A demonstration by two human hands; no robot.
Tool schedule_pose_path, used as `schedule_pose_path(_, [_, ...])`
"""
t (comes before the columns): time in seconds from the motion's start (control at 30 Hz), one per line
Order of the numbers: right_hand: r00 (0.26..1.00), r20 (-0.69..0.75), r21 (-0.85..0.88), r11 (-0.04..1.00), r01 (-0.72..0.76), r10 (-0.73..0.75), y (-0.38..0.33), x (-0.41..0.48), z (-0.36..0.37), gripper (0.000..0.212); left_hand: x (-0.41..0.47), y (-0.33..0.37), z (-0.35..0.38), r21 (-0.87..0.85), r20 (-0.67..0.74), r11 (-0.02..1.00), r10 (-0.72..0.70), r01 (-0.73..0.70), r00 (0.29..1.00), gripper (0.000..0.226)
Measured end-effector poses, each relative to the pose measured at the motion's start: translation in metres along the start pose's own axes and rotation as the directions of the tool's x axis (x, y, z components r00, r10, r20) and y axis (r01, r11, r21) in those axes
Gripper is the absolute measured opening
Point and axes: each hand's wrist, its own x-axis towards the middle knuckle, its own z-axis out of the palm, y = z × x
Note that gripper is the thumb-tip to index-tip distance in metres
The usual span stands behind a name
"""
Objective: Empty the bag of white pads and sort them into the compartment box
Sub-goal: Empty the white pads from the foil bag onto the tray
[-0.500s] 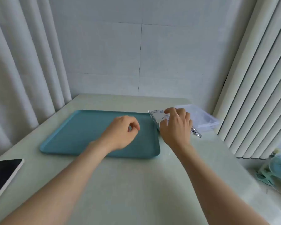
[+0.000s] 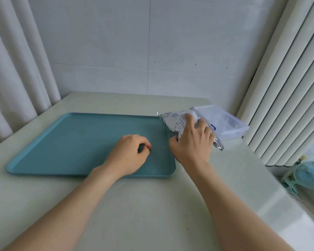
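head view: pale table (image 2: 152,214), white wall (image 2: 188,51), curtains (image 2: 16,69); right hand (image 2: 192,144) gripping foil bag (image 2: 172,120), left hand (image 2: 129,156) curled empty over teal tray (image 2: 71,142).

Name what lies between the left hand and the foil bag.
Only a bare stretch of the teal tray lies between the left hand and the foil bag, which the right hand grips; the head view shows it.

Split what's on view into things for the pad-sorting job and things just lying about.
Job: foil bag, gripped by the right hand; clear compartment box behind it; teal tray, probably for emptying onto; left hand, over the tray.
Lying about: small fan, low on the right; curtains.
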Motion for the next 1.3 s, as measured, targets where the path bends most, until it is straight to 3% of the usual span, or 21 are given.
schedule_pose_path(0.2, [0.974, -0.197, 0.105, 0.986, 0.133, -0.110, 0.002, -0.008, -0.008, 0.062, -0.008, 0.001, -0.003, -0.106, -0.126, 0.994, -0.009, -0.005, 0.992, 0.021])
schedule_pose_path(0.3, [0.921, -0.305, 0.112, 0.951, 0.288, -0.243, -0.002, -0.013, -0.016, 0.069, -0.007, 0.003, -0.008, -0.346, -0.209, 0.937, -0.128, 0.049, 0.969, 0.016])
schedule_pose_path(0.37, [0.861, -0.325, 0.092, 0.893, 0.441, -0.391, -0.005, -0.016, -0.021, 0.074, -0.008, 0.007, -0.016, -0.599, -0.226, 0.797, -0.260, 0.077, 0.939, 0.037])
schedule_pose_path(0.43, [0.789, -0.309, 0.021, 0.826, 0.563, -0.530, -0.009, -0.019, -0.023, 0.077, -0.008, 0.007, -0.024, -0.704, -0.262, 0.707, -0.349, 0.069, 0.900, 0.055])
schedule_pose_path(0.57, [0.662, -0.297, -0.076, 0.708, 0.702, -0.688, -0.013, -0.020, -0.019, 0.082, -0.008, -0.001, -0.037, -0.700, -0.297, 0.704, -0.443, 0.122, 0.846, 0.077])
schedule_pose_path(0.7, [0.490, -0.311, -0.126, 0.547, 0.828, -0.814, -0.020, -0.028, -0.021, 0.061, -0.013, 0.003, -0.039, -0.774, -0.271, 0.632, -0.398, 0.048, 0.877, 0.043])
schedule_pose_path(0.8, [0.446, -0.335, -0.130, 0.509, 0.851, -0.830, -0.026, -0.031, -0.020, 0.062, -0.009, -0.002, -0.039, -0.806, -0.277, 0.591, -0.358, -0.013, 0.891, 0.036])
schedule_pose_path(0.9, [0.450, -0.312, -0.106, 0.501, 0.859, -0.837, -0.027, -0.026, -0.009, 0.048, -0.005, -0.014, -0.041, -0.830, -0.267, 0.557, -0.333, -0.040, 0.904, 0.032])
schedule_pose_path(1.03, [0.542, -0.164, 0.032, 0.545, 0.838, -0.824, -0.019, -0.020, 0.003, 0.070, -0.006, -0.024, -0.043, -0.733, -0.367, 0.677, -0.306, -0.070, 0.878, 0.024])
schedule_pose_path(1.1, [0.618, -0.131, 0.136, 0.604, 0.786, -0.775, -0.019, -0.020, 0.005, 0.069, -0.006, -0.027, -0.042, -0.661, -0.418, 0.745, -0.269, -0.088, 0.868, 0.021])
schedule_pose_path(1.2, [0.689, -0.165, 0.228, 0.653, 0.722, -0.705, -0.018, -0.022, 0.006, 0.064, -0.006, -0.020, -0.041, -0.607, -0.446, 0.789, -0.237, -0.097, 0.863, 0.029])
schedule_pose_path(1.3, [0.741, -0.198, 0.291, 0.684, 0.669, -0.641, -0.019, -0.026, 0.004, 0.061, -0.009, -0.012, -0.035, -0.558, -0.364, 0.826, -0.154, -0.083, 0.919, 0.044])
